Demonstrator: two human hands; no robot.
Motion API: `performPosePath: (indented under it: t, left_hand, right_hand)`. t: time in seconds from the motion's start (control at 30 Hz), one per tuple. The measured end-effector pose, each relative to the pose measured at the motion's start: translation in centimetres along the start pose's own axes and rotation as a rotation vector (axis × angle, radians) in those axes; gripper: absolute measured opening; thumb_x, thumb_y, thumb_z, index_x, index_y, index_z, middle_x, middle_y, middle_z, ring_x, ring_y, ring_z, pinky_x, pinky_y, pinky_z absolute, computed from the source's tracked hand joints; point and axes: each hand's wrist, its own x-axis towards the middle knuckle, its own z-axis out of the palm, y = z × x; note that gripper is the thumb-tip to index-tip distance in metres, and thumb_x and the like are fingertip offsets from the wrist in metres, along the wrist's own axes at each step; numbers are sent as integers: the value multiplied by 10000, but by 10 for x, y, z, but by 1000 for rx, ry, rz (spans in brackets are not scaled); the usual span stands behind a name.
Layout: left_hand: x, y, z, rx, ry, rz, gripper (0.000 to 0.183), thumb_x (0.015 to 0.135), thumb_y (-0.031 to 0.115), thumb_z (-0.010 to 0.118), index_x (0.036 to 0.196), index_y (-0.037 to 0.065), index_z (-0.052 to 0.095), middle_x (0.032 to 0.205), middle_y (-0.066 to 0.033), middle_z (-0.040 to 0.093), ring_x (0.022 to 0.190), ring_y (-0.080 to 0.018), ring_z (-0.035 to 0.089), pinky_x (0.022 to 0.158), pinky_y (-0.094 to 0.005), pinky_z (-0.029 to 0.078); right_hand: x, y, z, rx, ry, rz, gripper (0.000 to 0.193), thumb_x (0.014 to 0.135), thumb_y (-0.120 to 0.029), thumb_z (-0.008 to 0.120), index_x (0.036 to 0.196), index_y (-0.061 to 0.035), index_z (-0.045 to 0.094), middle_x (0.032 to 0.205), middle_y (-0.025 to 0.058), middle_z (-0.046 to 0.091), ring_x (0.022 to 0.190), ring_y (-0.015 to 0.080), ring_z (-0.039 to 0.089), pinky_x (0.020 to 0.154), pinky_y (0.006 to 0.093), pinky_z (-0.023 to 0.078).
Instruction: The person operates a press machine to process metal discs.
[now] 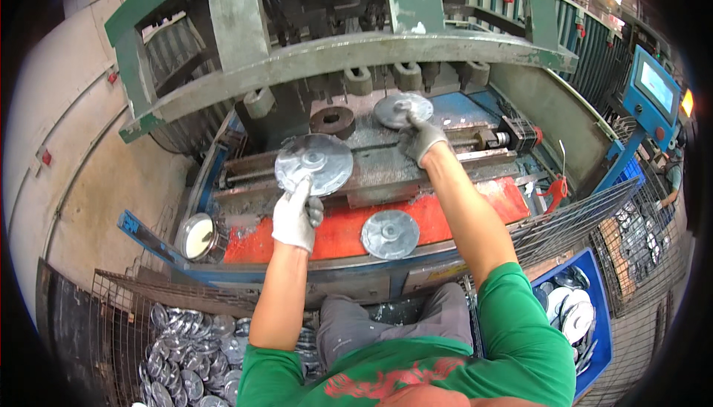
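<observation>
My left hand (pixel 295 217), in a pale work glove, pinches the near rim of a round silver metal disc (pixel 327 173) with a raised hub. It holds this disc above the front of the machine bed, left of centre. My right hand (pixel 421 139), gloved too, reaches further in, with its fingers closed on the near edge of a second metal disc (pixel 397 108) at the back of the bed. Whether that disc rests on a seat beneath it is hidden. A third metal disc (pixel 390 234) lies flat on the red ledge (pixel 327 236) between my arms.
A dark ring-shaped fixture (pixel 332 120) stands between the held discs, below the green press frame (pixel 334 52). A cup (pixel 202 238) sits at the ledge's left end. Piled discs fill a wire basket (pixel 111 310) and a blue bin (pixel 603 325). A control screen (pixel 656 84) stands right.
</observation>
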Motion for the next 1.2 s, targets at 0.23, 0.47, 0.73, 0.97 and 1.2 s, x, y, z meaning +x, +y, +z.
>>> performPosePath:
  t: [0.23, 0.47, 0.73, 0.97, 1.2]
  left_hand:
    - [118, -19, 26, -128, -39, -49, 201, 879, 252, 604, 932, 74, 527, 638, -33, 509, 483, -102, 455, 372, -212, 326]
    - [178, -31, 50, 23, 131, -198, 236, 898, 327, 558, 883, 91, 545, 640, -56, 561, 457, -136, 515, 343, -241, 364]
    - [163, -11, 45, 159, 147, -261, 257, 910, 350, 531, 842, 102, 541, 615, -48, 555, 422, -131, 497, 317, -231, 349]
    - [221, -47, 18, 145, 258, -125, 356, 886, 434, 543, 928, 83, 581, 614, -25, 564, 415, -150, 493, 350, -290, 374]
    - [181, -14, 37, 255, 79, -327, 290, 875, 420, 566, 902, 131, 550, 603, -35, 551, 397, -133, 463, 323, -261, 357]
  right_hand:
    - [21, 7, 21, -172, 195, -70, 202, 883, -340, 579, 774, -170, 558, 595, 2, 499, 406, 144, 460, 355, 296, 407]
    - [36, 16, 21, -166, 264, -113, 236, 905, -395, 523, 752, -215, 521, 572, -22, 486, 418, 140, 442, 370, 289, 380]
    - [16, 5, 21, -281, 200, -8, 240, 916, -384, 494, 782, -195, 559, 596, 5, 544, 435, 149, 479, 371, 298, 384]
    - [21, 14, 31, -274, 91, 47, 228, 912, -362, 508, 847, -154, 574, 665, 11, 573, 466, 163, 515, 395, 302, 418]
    - [24, 1, 6, -281, 87, -23, 309, 885, -341, 567, 1064, -92, 604, 969, 75, 627, 744, 209, 587, 643, 339, 492]
